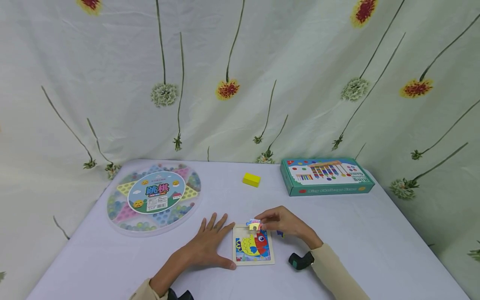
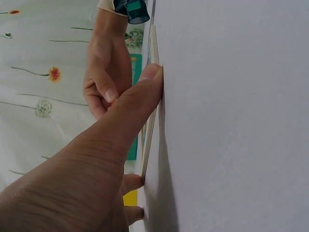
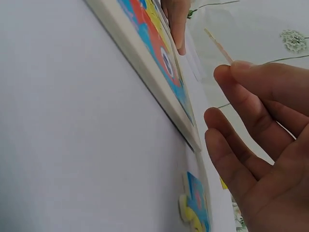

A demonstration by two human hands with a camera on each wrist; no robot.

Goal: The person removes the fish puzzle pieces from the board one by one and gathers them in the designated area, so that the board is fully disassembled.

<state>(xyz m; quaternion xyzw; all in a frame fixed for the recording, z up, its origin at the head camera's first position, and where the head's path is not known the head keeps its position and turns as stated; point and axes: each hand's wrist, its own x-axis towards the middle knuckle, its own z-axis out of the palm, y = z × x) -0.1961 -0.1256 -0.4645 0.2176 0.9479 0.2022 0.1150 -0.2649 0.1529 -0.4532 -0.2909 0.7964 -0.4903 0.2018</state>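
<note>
My right hand [image 1: 282, 221] pinches a small puzzle piece [image 1: 253, 225] between thumb and fingertip, held above the top edge of a wooden-framed jigsaw [image 1: 255, 263]. In the right wrist view the puzzle piece [image 3: 218, 46] appears edge-on, clear of the board. Pieces in the frame form a yellow fish with a red head on blue. My left hand [image 1: 208, 243] is spread at the board's left side, its thumb touching the frame's edge in the left wrist view. Beside the board on the right lies a loose blue and yellow puzzle piece [image 3: 195, 203], partly hidden by my right hand in the head view.
A round clear-lidded Chinese checkers set [image 1: 155, 196] with marbles lies to the left. A yellow block [image 1: 251, 179] sits behind the board. The green Ring Challenge Game box [image 1: 330, 190] is at the back right, before a flowered cloth backdrop [image 1: 210, 54].
</note>
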